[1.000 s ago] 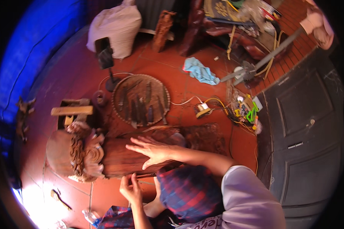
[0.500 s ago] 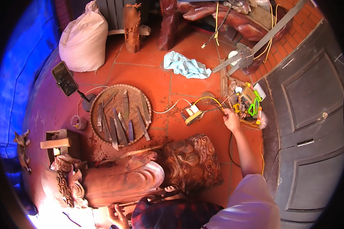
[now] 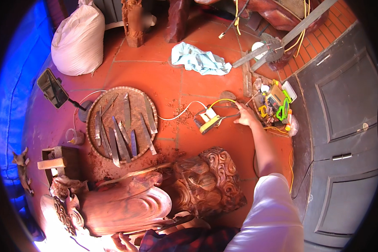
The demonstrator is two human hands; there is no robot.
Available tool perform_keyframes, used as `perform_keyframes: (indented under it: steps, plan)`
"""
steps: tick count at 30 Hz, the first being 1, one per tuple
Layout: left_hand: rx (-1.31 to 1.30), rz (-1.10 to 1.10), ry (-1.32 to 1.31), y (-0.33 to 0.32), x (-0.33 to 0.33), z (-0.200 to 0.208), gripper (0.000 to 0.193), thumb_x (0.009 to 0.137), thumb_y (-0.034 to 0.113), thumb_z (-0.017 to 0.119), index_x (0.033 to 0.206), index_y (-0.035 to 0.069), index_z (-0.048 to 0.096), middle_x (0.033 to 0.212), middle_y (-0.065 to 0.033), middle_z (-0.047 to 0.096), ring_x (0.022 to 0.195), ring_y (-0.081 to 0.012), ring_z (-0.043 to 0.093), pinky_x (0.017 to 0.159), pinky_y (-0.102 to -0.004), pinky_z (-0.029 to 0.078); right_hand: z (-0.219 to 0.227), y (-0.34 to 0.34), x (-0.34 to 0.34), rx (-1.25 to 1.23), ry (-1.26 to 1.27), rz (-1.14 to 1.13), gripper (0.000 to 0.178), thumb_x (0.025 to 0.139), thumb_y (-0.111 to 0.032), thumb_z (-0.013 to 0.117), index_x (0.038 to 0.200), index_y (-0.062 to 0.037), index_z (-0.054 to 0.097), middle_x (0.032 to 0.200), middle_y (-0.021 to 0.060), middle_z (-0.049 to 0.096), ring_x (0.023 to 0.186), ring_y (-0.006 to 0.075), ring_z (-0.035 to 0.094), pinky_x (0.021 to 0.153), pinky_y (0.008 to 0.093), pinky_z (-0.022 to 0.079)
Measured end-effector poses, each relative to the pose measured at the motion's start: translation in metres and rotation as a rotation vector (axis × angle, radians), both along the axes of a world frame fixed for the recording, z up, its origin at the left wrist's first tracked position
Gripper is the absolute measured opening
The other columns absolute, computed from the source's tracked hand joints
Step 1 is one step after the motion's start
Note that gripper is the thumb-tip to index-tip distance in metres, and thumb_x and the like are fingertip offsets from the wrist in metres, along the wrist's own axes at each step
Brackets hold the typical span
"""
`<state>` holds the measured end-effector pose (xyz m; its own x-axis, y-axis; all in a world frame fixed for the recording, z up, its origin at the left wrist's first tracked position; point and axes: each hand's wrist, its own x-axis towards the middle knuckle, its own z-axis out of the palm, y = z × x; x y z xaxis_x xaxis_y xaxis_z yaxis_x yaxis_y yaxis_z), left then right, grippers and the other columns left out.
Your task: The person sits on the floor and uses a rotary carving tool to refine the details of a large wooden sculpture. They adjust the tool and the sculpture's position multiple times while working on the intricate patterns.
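two hands show, well apart. the right hand [image 3: 245,116] is stretched out across the red tile floor [image 3: 155,80], its fingers resting on a dark cable [image 3: 229,115] that runs to a yellow and white extension socket [image 3: 208,119] lying just beside it, toward the middle of the floor; whether the fingers actually pinch the cable i cannot tell. a white cord [image 3: 180,112] leads away from the socket toward a round woven tray [image 3: 149,103], which holds a spread of carving chisels [image 3: 121,134]. just past the right hand, against the grey door [image 3: 344,126] at the floor's right edge, sits a clutter of small tools and bottles [image 3: 275,103].

the left hand [image 3: 122,242] is at the near edge of the floor, partly cut off, lying beside a large carved wooden piece [image 3: 126,206] on its side; its fingers look loosely curled, and what they hold, if anything, cannot be made out. a second carved block with scrollwork [image 3: 216,178] touches that piece on the right.

at the far side lie a light blue cloth [image 3: 199,60] and a white sack [image 3: 77,40]; a phone on a stand [image 3: 52,88] sits near the left edge.
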<state>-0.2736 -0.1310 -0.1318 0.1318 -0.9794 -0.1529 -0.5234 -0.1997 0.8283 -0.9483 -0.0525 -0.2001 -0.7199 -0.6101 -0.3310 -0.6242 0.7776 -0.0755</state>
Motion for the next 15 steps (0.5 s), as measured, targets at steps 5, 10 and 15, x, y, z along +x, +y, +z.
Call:
perform_keyframes:
  steps: [5, 10, 15]
  plan:
    - [0.078, 0.025, -0.027, 0.002, 0.002, -0.003, 0.038, 0.093, 0.039, 0.055, 0.108, 0.005, 0.061, 0.093, -0.0102, 0.062, 0.079, -0.0187, 0.054, 0.072, -0.0327, 0.045, -0.028, 0.023, 0.027, -0.092, 0.109, -0.007, 0.088, 0.070, -0.039, 0.078, 0.139, -0.0077, 0.032, 0.124, 0.0171, 0.056, 0.120, 0.0312, 0.049, 0.098, 0.0441, 0.040]
    - [0.063, 0.041, -0.078, -0.001, 0.011, 0.003, 0.038, 0.093, 0.039, 0.054, 0.109, 0.005, 0.061, 0.093, -0.0098, 0.062, 0.080, -0.0183, 0.054, 0.072, -0.0337, 0.045, -0.003, 0.020, 0.109, -0.259, -0.330, -0.508, 0.070, 0.082, -0.056, 0.061, 0.118, 0.0028, 0.051, 0.095, 0.0206, 0.067, 0.069, 0.0291, 0.069, 0.073, 0.0403, 0.054]
    - [0.094, 0.031, -0.049, 0.002, 0.005, -0.007, 0.038, 0.093, 0.040, 0.054, 0.109, 0.006, 0.061, 0.094, -0.0102, 0.062, 0.080, -0.0189, 0.055, 0.074, -0.0334, 0.045, -0.061, 0.065, 0.147, -0.514, -0.515, -0.635, 0.069, 0.084, -0.057, 0.058, 0.115, 0.0047, 0.054, 0.103, 0.0225, 0.064, 0.089, 0.0255, 0.067, 0.079, 0.0368, 0.052]
